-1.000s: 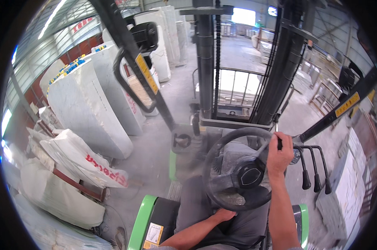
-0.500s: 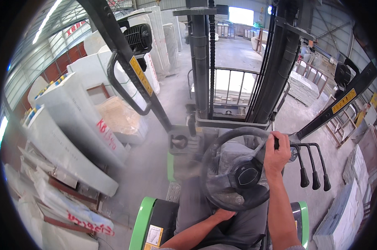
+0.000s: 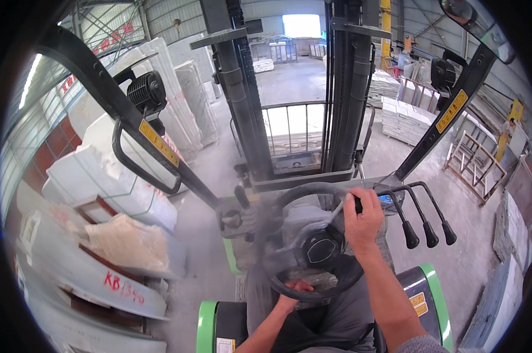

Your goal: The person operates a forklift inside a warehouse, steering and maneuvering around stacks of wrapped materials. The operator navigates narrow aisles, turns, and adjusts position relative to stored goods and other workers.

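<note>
A black steering wheel [image 3: 272, 273] with a round hub is in front of me, its left side blurred. My right hand [image 3: 363, 219] is closed on the upper right of the rim, fingers curled over it. Down at the lower rim, my left hand [image 3: 298, 287] has its fingers curled, with the rim across part of it; it appears to hold the wheel. Three black control levers [image 3: 432, 234] stand to the right, not touched by either hand. My legs [image 3: 330, 323] are under the wheel.
Beyond the wheel rises the forklift's dark mast [image 3: 238, 88] with a load guard [image 3: 295, 126]. Stone slabs [image 3: 125, 285] lean close on the left; stacked slabs [image 3: 507, 226] stand at right. A metal frame [image 3: 474, 165] is on the floor. A mirror [image 3: 477, 23] hangs upper right.
The forklift and hall have shifted leftward in view, and the tall left slabs look nearer the left rim. My left hand has risen slightly at the lower rim. My right hand keeps its grip.
</note>
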A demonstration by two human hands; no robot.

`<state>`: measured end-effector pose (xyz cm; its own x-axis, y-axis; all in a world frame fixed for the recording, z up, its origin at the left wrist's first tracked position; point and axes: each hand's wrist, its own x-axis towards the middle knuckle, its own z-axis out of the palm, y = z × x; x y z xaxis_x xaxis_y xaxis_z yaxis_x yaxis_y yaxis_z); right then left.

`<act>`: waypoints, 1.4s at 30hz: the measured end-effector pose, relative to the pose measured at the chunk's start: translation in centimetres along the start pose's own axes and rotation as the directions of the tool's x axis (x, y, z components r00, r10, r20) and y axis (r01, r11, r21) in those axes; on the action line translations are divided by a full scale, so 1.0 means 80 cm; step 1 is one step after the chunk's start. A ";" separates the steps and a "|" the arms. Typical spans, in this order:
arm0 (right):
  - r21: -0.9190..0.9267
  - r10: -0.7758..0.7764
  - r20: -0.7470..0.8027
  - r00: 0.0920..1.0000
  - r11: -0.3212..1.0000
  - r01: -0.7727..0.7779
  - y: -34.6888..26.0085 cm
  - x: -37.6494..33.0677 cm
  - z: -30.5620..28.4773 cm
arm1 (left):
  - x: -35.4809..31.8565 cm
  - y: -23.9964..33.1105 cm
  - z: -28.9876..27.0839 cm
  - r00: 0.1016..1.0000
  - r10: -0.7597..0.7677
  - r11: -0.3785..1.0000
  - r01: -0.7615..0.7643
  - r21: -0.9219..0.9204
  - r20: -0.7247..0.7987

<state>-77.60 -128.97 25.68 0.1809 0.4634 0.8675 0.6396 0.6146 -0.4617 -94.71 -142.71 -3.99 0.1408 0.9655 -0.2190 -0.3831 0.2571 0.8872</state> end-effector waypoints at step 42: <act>0.080 -0.084 0.016 0.996 0.993 0.082 0.583 0.729 1.648 | 1.669 0.960 -0.701 0.727 0.465 0.780 -0.066 0.623 -0.505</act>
<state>-135.76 10.89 30.33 0.1145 0.4206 0.9000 0.5908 0.6995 -0.4021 -156.54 8.24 12.10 -0.5373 0.8420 0.0484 0.2605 0.1111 0.9590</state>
